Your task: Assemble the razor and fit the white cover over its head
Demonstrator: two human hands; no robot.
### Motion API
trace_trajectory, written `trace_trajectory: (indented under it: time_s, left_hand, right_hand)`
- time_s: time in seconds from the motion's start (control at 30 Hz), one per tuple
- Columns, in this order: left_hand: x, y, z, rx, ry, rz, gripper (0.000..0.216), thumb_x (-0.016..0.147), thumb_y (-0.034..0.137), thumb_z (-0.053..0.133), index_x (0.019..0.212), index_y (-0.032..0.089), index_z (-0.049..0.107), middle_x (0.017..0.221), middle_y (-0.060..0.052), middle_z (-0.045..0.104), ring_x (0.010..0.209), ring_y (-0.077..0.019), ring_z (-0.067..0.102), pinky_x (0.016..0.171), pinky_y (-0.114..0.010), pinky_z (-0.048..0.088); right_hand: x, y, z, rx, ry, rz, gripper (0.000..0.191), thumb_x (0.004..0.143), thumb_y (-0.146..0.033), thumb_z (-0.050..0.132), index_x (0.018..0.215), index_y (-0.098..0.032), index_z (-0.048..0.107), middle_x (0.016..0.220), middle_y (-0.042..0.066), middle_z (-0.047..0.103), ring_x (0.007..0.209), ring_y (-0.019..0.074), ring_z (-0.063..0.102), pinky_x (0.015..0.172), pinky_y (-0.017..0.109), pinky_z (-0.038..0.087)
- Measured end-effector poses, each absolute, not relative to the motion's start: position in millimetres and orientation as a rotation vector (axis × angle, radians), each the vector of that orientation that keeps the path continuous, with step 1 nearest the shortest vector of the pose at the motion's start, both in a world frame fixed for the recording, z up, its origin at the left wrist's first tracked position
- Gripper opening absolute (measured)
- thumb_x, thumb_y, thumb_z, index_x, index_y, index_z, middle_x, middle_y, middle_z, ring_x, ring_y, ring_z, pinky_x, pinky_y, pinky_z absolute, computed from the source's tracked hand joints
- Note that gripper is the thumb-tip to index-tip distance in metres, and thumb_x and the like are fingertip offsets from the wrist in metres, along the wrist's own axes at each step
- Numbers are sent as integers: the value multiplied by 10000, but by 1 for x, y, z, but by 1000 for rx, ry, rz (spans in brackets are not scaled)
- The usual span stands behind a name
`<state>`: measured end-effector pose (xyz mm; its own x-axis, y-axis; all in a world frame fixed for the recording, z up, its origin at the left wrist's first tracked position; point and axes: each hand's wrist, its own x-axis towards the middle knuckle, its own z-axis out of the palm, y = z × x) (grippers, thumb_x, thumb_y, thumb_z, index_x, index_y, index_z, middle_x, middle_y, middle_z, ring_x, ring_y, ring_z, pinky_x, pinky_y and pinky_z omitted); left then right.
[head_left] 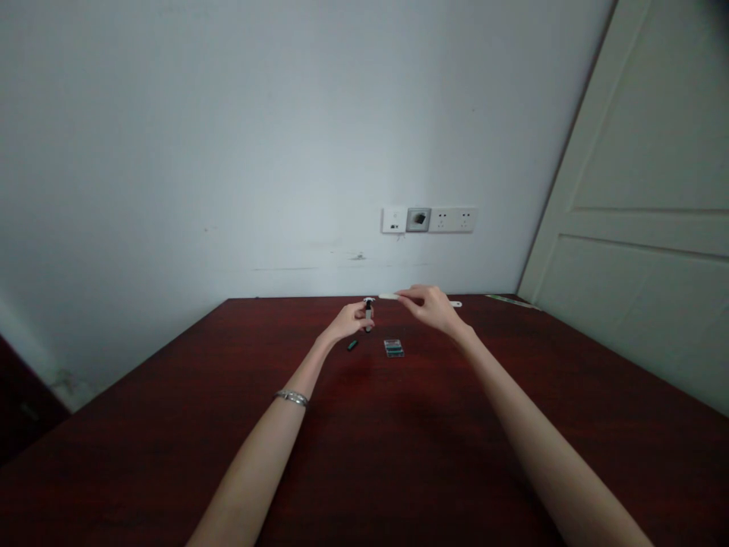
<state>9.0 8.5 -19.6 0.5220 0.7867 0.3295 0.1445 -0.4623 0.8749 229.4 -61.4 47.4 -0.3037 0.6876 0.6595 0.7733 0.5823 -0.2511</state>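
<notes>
My left hand (348, 322) is closed around the handle of what looks like a razor (368, 315), held upright with a pale T-shaped head on top, a black neck and a light grey grip. Between the fingers of my right hand (428, 306) lies a slim white stick, seemingly a toothbrush (389, 296), held roughly level. Its left end is just right of the razor head, apart from it; the other end, with a hole, sticks out behind the hand. Bristles cannot be made out. Below the hands, a small dark green piece (352, 345) and a clear case (393, 348) with teal strips lie on the table.
The dark red wooden table (364, 456) meets a white wall (285, 137) at the back. Sockets and switches (430, 219) are set in that wall. A pale panelled door (643, 190) stands at the right, near a thin flat strip (511, 301) on the table's far right corner.
</notes>
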Motion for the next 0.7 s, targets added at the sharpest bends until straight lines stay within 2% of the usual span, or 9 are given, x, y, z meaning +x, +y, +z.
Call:
trace_trajectory:
  time_s: [0.23, 0.43, 0.53, 0.7]
  left_hand:
    - [9, 2, -16, 1827, 769, 893, 183, 694, 143, 597, 826, 130, 472, 670, -37, 636, 579, -123, 625, 539, -211, 468]
    - [14, -3, -13, 1751, 794, 837, 184, 740, 140, 572, 871, 139, 442, 692, -75, 659, 595, -149, 644, 547, -246, 494]
    - [17, -6, -12, 1719, 801, 848, 176, 759, 144, 569, 880, 140, 440, 708, -85, 664, 601, -150, 646, 555, -253, 499]
    - [22, -10, -11, 1682, 797, 832, 176, 771, 141, 573, 891, 137, 444, 714, -90, 665, 603, -154, 647, 560, -254, 498]
  right_hand:
    - [229, -53, 45, -1135, -1925, -50, 289, 823, -346, 496, 949, -196, 708, 897, 69, 706, 767, 196, 623, 690, 282, 453]
    - [213, -48, 38, -1175, -1824, 105, 414, 825, -326, 468, 1163, -128, 603, 630, 37, 652, 533, 133, 524, 594, 259, 429]
    - [204, -45, 30, -1179, -1797, 217, 409, 826, -333, 455, 1148, -134, 612, 578, 13, 612, 508, 118, 501, 570, 245, 423]
    - [191, -41, 14, -1194, -1714, 389, 404, 846, -355, 399, 1088, -130, 631, 612, 16, 603, 464, 92, 474, 489, 212, 403]
